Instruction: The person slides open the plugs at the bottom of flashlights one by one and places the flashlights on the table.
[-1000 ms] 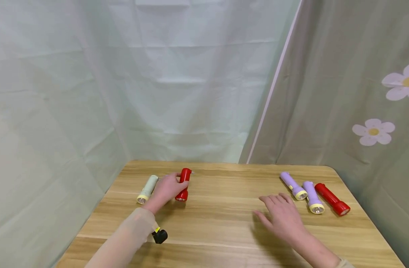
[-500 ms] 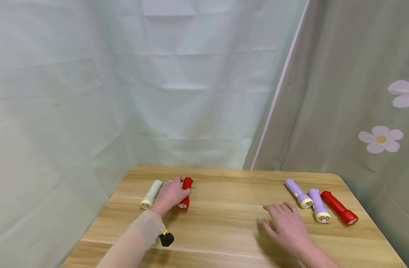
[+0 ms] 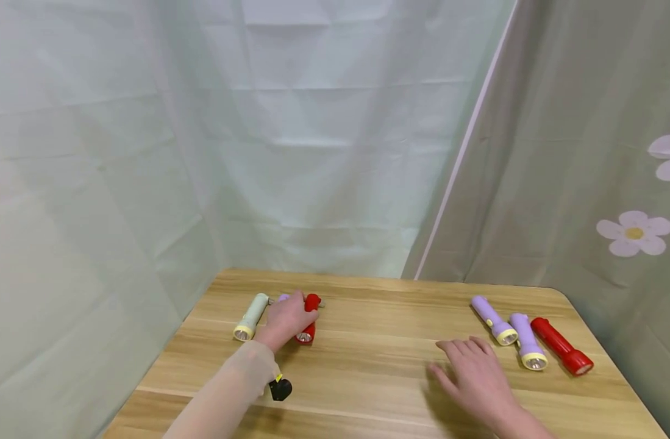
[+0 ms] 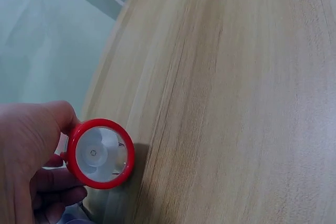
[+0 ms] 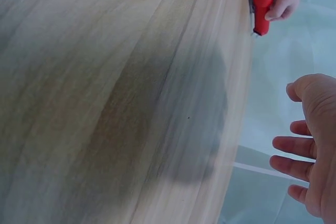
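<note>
the left hand (image 3: 287,317) pinches a red flashlight (image 4: 100,153) by its barrel, thumb on one side and curled fingers on the other. that hold leaves the wide lens end bare and facing back past the wrist, probably because the slimmer barrel suits a grip better. whether the flashlight touches the wooden table (image 3: 378,353) is hard to tell. the right hand (image 3: 475,375) hovers palm down, fingers loosely spread and holding nothing; its shadow below shows it is off the wood.

just left of the left hand lies a pale green flashlight (image 3: 253,314); between it and the red one, a purple flashlight (image 3: 283,297) peeks out, mostly hidden by the hand. beyond the right hand, to its right, lie two purple-and-yellow flashlights (image 3: 527,341) and another red flashlight (image 3: 559,344), lenses toward the person, seemingly grouped side by side. farther out hangs a pale curtain (image 3: 313,152).
</note>
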`<state>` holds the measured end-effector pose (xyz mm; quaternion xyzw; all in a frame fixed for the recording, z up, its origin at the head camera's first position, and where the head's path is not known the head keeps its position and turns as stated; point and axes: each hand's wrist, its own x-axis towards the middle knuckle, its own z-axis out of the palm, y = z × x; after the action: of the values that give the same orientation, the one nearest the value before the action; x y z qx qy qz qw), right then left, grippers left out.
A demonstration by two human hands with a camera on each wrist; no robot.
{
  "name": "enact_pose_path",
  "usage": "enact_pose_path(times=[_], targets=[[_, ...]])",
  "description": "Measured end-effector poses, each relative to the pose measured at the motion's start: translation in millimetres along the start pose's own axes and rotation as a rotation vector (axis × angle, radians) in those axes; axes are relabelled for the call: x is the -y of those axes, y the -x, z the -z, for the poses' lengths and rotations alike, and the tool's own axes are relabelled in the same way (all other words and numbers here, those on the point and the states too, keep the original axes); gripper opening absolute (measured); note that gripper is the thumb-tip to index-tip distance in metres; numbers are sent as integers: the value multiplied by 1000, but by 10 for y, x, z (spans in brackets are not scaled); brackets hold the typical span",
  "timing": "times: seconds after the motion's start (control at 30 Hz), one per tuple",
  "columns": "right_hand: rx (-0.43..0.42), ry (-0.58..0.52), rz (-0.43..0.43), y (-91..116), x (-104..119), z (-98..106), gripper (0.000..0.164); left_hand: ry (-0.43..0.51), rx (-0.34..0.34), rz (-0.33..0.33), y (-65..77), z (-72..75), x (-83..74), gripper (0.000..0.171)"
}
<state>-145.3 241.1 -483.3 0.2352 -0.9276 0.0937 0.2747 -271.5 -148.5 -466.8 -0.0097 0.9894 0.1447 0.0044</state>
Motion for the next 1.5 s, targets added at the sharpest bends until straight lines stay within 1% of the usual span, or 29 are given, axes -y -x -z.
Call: enact_pose_path(times=[0.2,0.33,0.5,0.63,0.73,0.97,1.2,1.4,1.5], targets=[[-5,0,-1,19,-20,-3,45,-30,8,-15,-14,21,-41,44],[-1,1,-5,20,-20,1,46,-53,0,-23,-9,29,-65,44],[10,-2,-6,38,-14,10,45,-79,2,-23,11,36,-68,38],[24,-5,-17,22,-25,19,46,-107,3,-22,-12,53,-62,30],[35,-5,-30,-3,-36,33,46,-118,5,-33,-40,90,-78,27],[50,-5,-47,-15,-43,46,45,-140,29,-48,-71,145,-108,26],[53,-2,-47,13,-39,43,46,-149,51,-30,-41,148,-135,30],[87,3,-76,83,-32,77,46,-148,67,-44,-19,97,-176,31],[87,10,-85,134,-34,96,46,-139,70,-57,-23,77,-203,29]])
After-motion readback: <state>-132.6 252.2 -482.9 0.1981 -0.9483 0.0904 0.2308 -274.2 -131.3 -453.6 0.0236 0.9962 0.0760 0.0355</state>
